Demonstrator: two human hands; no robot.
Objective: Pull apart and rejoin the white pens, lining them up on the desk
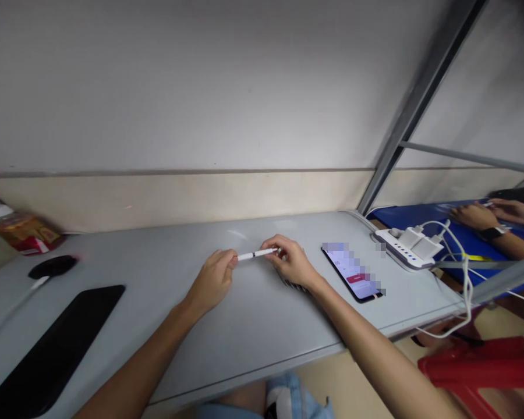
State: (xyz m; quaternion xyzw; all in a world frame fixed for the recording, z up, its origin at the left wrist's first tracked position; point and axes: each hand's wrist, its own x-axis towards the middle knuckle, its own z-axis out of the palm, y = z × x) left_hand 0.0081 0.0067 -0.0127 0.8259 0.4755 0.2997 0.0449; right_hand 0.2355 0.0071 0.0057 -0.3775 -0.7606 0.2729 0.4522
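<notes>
A slim white pen (254, 254) with a dark band near its middle is held level above the grey desk, between my two hands. My left hand (213, 273) is closed, pinching one end of the pen. The fingers of my right hand (290, 260) are curled round the other end, and partly hide it. Below my right hand a small dark, striped thing shows; most of it is covered, and I cannot tell what it is. A phone (353, 272) with its screen lit lies to the right of that hand.
A white power strip (404, 249) with plugged-in chargers and loose white cables sits at the desk's right edge. On the left are a long black mat (56, 349), a black round object (52, 267) and a bottle (24, 231). Another person's hands (475, 218) are above a blue surface.
</notes>
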